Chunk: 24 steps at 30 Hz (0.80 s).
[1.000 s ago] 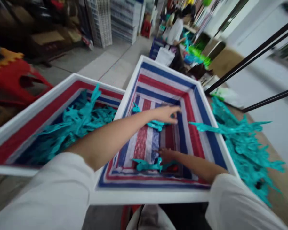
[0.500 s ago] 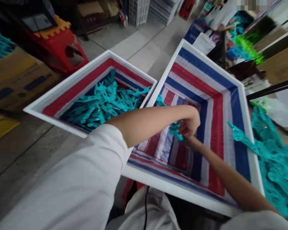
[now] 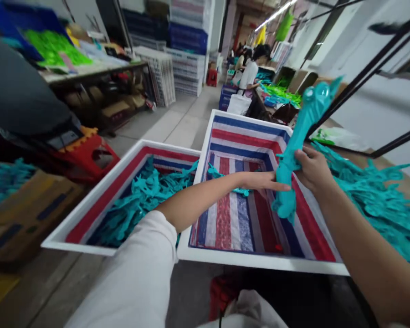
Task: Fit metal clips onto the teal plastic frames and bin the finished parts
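A long teal plastic piece [image 3: 290,159] is held upright above the striped, lined bin [image 3: 263,262]. My right hand [image 3: 312,168] grips it from the right, around its middle. My left hand [image 3: 264,181] reaches across from the left, its fingers stretched out against the piece's lower part. Inside the bin lie a few teal pieces [image 3: 241,191] near the far left. The other lined bin [image 3: 85,248], to the left, holds a heap of teal pieces [image 3: 146,191].
More teal pieces [image 3: 379,196] are piled on the table at the right. A red stool [image 3: 89,157] and a cardboard box [image 3: 37,218] stand at the left. A person in white [image 3: 249,75] works farther back.
The view has tilted up. My hands have come up out of the bin, and my right hand now holds a long teal piece raised above it.
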Each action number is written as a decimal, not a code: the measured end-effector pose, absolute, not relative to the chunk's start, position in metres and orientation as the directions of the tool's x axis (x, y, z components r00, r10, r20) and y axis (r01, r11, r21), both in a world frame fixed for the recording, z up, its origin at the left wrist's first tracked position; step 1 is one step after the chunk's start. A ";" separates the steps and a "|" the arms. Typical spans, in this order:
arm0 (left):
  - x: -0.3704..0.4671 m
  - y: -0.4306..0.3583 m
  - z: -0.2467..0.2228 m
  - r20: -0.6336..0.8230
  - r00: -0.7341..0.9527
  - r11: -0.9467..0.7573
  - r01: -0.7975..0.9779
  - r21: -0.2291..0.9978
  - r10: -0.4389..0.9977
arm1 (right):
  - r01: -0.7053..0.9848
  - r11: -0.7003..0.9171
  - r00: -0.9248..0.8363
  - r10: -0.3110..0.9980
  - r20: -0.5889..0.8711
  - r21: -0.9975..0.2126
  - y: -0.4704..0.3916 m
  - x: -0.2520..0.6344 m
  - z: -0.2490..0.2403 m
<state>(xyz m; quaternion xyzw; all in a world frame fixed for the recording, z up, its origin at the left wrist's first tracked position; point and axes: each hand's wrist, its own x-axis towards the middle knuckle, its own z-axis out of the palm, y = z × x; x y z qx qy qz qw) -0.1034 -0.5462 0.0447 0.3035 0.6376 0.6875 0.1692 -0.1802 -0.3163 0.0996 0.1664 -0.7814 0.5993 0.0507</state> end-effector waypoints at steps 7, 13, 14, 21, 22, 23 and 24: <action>-0.092 -0.544 0.056 0.221 -0.910 -0.391 0.071 0.918 0.352 | -0.788 0.398 -0.616 -0.511 0.600 -0.470 -0.316 -0.138 0.098; -0.089 -0.532 0.056 0.313 -0.908 -0.320 0.220 0.922 0.278 | -0.776 0.524 -0.629 -0.605 0.489 -0.350 -0.286 -0.083 0.049; -0.089 -0.531 0.054 0.313 -0.906 -0.310 0.222 0.924 0.286 | -0.766 0.517 -0.641 -0.568 0.516 -0.383 -0.285 -0.077 0.044; -0.098 -0.548 0.041 0.196 -0.909 -0.237 0.113 0.965 0.368 | -0.402 0.213 -0.880 0.179 0.440 -0.891 -0.258 -0.102 0.039; -0.103 -0.552 0.039 0.198 -0.914 -0.228 0.121 0.966 0.354 | -0.380 0.154 -0.881 0.242 0.408 -0.912 -0.244 -0.115 0.045; -0.107 -0.556 0.036 0.198 -0.924 -0.221 0.129 0.967 0.328 | -0.377 0.145 -0.873 0.274 0.403 -0.915 -0.226 -0.129 0.052; -0.112 -0.560 0.034 0.193 -0.935 -0.212 0.132 0.968 0.297 | -0.380 0.203 -0.865 0.268 0.425 -0.902 -0.206 -0.141 0.062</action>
